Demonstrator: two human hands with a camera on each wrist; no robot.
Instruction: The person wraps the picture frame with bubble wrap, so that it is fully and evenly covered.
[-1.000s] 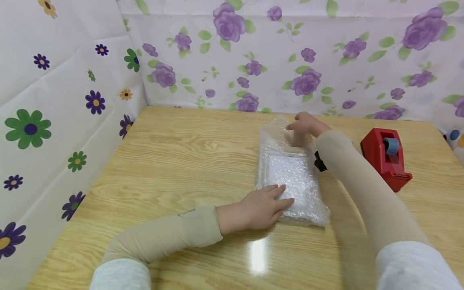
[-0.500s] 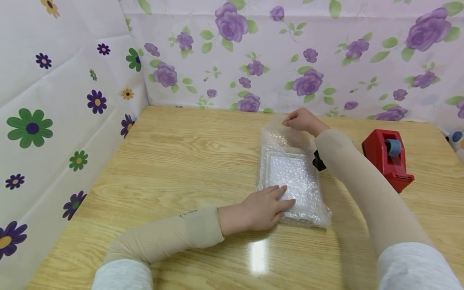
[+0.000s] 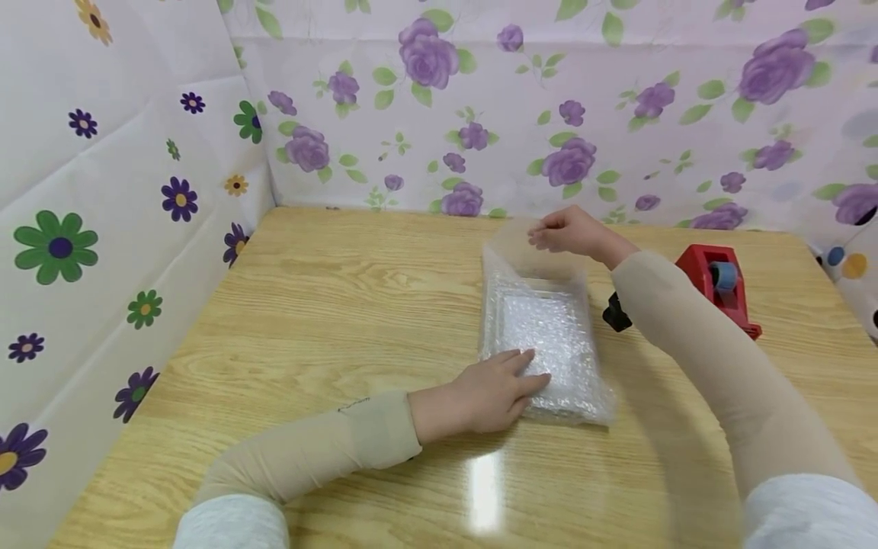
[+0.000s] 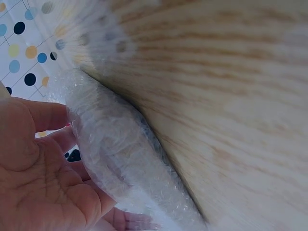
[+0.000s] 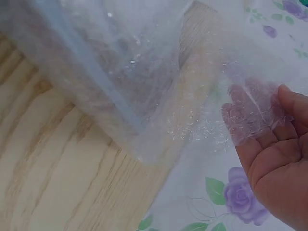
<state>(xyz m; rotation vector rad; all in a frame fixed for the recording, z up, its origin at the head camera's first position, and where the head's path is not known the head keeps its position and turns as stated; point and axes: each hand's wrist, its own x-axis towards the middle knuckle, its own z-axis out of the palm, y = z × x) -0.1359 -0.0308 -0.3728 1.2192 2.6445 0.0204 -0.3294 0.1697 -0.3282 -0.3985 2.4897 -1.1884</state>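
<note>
One spread left hand (image 3: 483, 395) presumably steadies the bubble-wrapped frame (image 3: 549, 324); the right hand (image 3: 568, 231) pinches the far flap (image 5: 202, 120), apparently holding it up.

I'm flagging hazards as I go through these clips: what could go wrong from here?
The right hand grips the bubble wrap flap near its edge, so the film might slip free.

The left hand rests spread on the near part of the wrapped package; a hard pull could make the package slide or pivot.

The beige right sleeve partly hides the red tape dispenser in the head view, so the arm might knock it.
</note>
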